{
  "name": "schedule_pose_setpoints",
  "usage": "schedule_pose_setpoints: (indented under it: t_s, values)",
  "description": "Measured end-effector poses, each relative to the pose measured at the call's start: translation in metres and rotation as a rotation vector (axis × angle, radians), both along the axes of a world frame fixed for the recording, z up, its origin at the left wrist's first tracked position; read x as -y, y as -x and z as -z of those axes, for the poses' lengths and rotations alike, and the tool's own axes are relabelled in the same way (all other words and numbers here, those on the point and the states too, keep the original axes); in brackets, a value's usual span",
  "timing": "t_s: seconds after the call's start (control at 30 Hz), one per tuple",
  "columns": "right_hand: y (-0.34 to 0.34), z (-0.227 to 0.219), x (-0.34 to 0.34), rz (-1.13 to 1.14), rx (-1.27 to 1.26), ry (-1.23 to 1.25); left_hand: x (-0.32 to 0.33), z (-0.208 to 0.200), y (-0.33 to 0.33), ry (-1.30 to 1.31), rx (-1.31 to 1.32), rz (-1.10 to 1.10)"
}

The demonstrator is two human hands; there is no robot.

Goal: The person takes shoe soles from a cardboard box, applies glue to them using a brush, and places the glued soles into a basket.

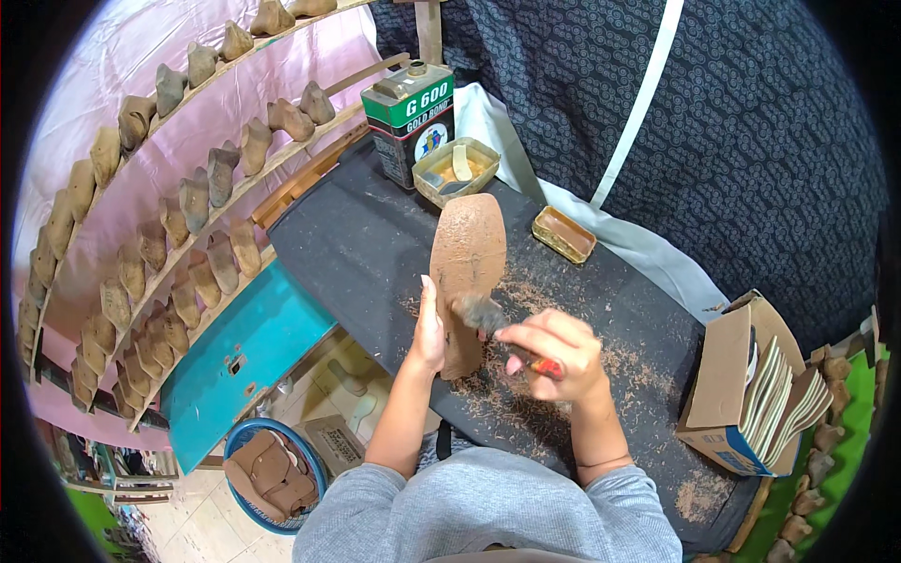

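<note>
A brown shoe sole [469, 235], long and rounded at the far end, stands out over the table in front of me. My left hand [429, 330] grips its left edge, thumb pointing up along the side. Fingers of my right hand [554, 352] are wrapped round a brush [481, 313] with a ragged grey head and some red on its handle. The brush head lies against the right side of the sole, around its middle. Part of the sole's face looks wet or shiny. My right fingers hide most of the handle.
Brown shavings [619, 371] litter the dark table [328, 220]. Behind the sole stand a green-and-black can [408, 117], a tub [479, 180] and a small tin [563, 235]. A cardboard box [718, 375] holds sole pieces at right. Shoe lasts [221, 174] line shelves at left; a blue basket [230, 441] sits below.
</note>
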State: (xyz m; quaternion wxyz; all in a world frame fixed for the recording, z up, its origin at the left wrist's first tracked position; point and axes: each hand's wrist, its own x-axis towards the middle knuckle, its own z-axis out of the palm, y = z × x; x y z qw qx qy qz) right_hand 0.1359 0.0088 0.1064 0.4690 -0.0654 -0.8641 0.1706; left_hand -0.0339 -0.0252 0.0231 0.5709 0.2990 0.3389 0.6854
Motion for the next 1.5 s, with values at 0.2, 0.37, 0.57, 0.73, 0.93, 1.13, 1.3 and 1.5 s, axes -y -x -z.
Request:
schedule_pose_setpoints:
  t_s: [0.2,0.37,0.57,0.73,0.93,1.13,1.3,1.5]
  values:
    - [-0.004,-0.016,-0.012,0.242,-0.080,-0.138,0.007,0.002,0.000,-0.049,0.017,0.118]
    - [-0.003,-0.002,0.005,0.029,0.004,-0.177,0.003,0.001,-0.002,0.044,0.099,-0.025]
    - [-0.009,-0.012,0.001,0.080,-0.031,-0.116,0.008,0.004,0.003,-0.041,0.114,0.101]
    - [-0.011,-0.013,-0.015,0.354,-0.157,-0.211,0.010,-0.003,-0.001,-0.056,0.090,0.181]
    - [-0.019,0.003,0.003,0.060,0.009,-0.077,0.008,-0.007,0.005,0.003,0.126,0.081]
    - [-0.019,-0.014,-0.002,0.176,-0.057,-0.112,0.010,-0.002,0.006,-0.045,0.148,0.175]
    - [-0.012,-0.009,-0.009,0.235,-0.089,-0.180,0.009,-0.005,0.003,-0.037,0.123,0.198]
    - [-0.009,0.007,0.012,-0.108,0.064,-0.019,0.001,-0.008,0.010,-0.016,0.000,-0.055]
